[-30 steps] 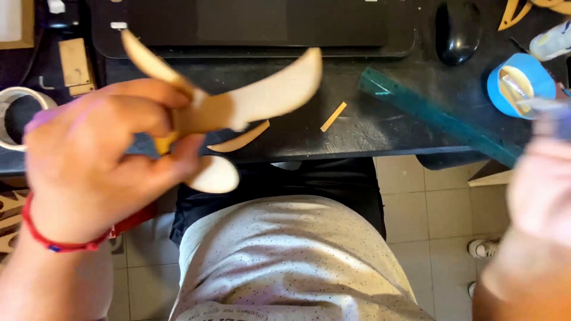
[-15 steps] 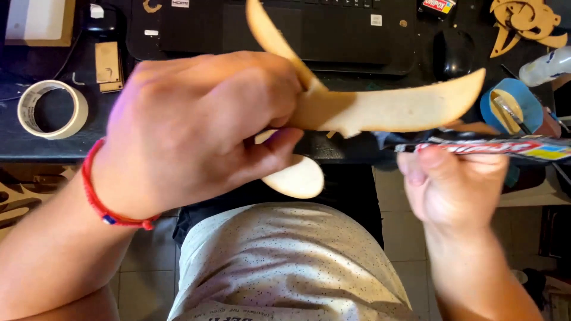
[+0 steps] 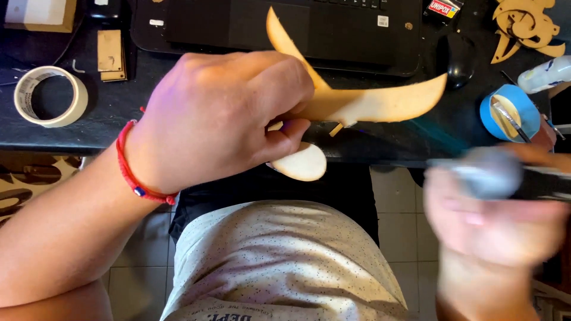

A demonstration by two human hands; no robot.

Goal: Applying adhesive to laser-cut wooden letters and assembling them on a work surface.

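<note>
A flat wooden cut-out with curved, blade-like arms is held in the air above the near edge of the black bench, over the person's lap. It is clamped in the grip of the left hand, fingers folded over its middle and the thumb pressed from below; a rounded lobe shows beneath the hand. Against half a second ago, the piece is seen at nearly the same place, its long arm still pointing right. The right hand is blurred; it is closed around a thin stick-like tool, which has been carried lower and further right, away from the cut-out it was just beside before. On the bench, a laptop lies behind the piece, a roll of pale tape is seen far left, a blue tape roll at the right, and more wooden cut parts in the far right corner.
</note>
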